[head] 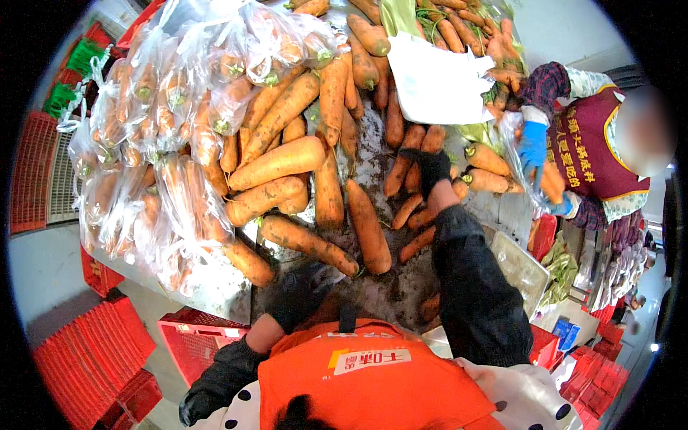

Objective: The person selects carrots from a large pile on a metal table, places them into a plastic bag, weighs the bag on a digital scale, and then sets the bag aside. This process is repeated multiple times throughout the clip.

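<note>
Both my hands wear dark gloves. My right hand [434, 171] reaches over a cluster of soil-stained carrots [399, 174] and touches them. Its fingers are partly hidden, so a grip is not certain. Low at the table's near side is my left hand [301, 293], blurred and dark, just below a dirty carrot [309, 244]. What it may hold does not show. Between the hands a thick carrot [370, 228] lies on the soiled metal table [387, 301]. Larger carrots [279, 161] are heaped beyond my left hand.
Clear plastic bags of carrots [177, 107] are piled on the left. A white plastic bag [435, 80] covers part of the far heap. At right, a co-worker in blue gloves [532, 145] handles a bag of carrots. Red crates [97, 355] stand at lower left.
</note>
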Available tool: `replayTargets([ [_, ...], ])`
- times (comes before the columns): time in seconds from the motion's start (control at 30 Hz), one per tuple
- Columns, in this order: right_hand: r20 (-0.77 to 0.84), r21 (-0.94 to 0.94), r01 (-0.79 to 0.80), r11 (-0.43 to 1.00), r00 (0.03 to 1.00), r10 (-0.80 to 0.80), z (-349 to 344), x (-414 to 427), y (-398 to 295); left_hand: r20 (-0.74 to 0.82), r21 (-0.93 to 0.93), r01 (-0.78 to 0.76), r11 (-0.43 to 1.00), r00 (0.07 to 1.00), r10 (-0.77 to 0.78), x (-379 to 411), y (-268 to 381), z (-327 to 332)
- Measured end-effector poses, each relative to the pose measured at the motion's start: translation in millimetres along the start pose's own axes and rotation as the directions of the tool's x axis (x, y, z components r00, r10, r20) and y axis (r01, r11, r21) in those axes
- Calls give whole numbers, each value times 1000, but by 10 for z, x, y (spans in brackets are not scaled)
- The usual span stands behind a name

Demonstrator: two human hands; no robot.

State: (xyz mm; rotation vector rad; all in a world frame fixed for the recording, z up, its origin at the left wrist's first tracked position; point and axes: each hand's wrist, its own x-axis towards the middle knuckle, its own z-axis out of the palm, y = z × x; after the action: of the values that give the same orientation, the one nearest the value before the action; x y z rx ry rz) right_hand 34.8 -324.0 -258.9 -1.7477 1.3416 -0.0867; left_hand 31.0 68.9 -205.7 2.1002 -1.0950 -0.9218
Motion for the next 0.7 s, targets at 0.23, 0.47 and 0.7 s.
replayTargets([
  [0.23,282,380,-30,924,956,-85,-104,-445,-74,-59,107,-203,973,976,210,71,-21,12],
  [0.47,481,-11,520,854,752,-451,-132,-418,-358,-176,245,-255,936,937,301,108,-62,34],
  [0.7,101,-378,567,732,811,-576,360,-200,-888,-291,46,-133,990,946,141,89,-249,74],
])
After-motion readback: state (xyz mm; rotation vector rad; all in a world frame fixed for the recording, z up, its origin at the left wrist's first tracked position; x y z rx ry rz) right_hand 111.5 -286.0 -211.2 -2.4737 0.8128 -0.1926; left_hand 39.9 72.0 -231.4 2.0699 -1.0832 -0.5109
